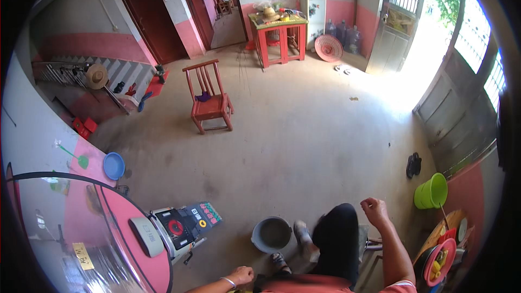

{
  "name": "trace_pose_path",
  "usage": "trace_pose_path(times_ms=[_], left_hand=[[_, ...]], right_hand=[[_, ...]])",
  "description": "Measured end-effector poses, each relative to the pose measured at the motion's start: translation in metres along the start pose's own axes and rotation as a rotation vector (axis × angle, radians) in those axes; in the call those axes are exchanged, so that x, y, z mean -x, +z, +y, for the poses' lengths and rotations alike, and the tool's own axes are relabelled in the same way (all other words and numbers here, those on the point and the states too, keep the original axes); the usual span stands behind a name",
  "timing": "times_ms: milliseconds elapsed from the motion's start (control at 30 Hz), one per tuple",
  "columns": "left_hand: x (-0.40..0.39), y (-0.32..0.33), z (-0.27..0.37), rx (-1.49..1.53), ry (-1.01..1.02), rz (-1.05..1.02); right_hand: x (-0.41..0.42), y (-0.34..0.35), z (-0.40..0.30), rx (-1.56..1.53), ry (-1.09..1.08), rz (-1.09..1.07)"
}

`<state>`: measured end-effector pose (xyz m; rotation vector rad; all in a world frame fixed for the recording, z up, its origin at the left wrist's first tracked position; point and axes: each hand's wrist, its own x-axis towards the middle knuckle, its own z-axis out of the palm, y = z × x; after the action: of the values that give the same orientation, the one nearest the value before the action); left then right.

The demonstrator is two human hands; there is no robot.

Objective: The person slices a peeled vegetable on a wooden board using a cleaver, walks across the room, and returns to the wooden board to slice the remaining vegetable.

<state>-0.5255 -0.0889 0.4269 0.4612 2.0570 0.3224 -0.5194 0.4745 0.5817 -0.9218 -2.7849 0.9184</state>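
My left hand (pixel 243 275), with a silver bangle on its wrist, is curled low in the picture, near my lap. Nothing shows in it, though its palm side is hidden. My right hand (pixel 374 208) is raised beside my dark-trousered knee (pixel 340 219), its fingers bent and bunched; no object shows there. Between my feet and the machine on the left stands a grey bucket (pixel 272 235), its inside dark. Sandals (pixel 302 232) are on my feet.
A baby-walker-like machine (pixel 175 228) with a printed board stands left, beside a pink table (pixel 150 266). A red wooden chair (pixel 209 106) stands ahead. Right are a green bucket (pixel 429 191), black shoes (pixel 413 165) and a pink basin (pixel 441 262).
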Motion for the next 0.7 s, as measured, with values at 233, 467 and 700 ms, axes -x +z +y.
trace_pose_path(times_ms=[233,467,700], left_hand=[[-0.038,-0.081,-0.034,-0.145,-0.285,-0.155],[-0.138,-0.204,-0.021,-0.072,-0.379,-0.119],[-0.192,-0.325,0.072,0.186,-0.396,0.17]], right_hand=[[-0.096,0.1,-0.008,0.099,-0.172,-0.449],[-0.258,0.164,-0.017,0.278,-0.207,-0.725],[-0.362,0.106,-0.078,0.395,-0.368,-0.92]])
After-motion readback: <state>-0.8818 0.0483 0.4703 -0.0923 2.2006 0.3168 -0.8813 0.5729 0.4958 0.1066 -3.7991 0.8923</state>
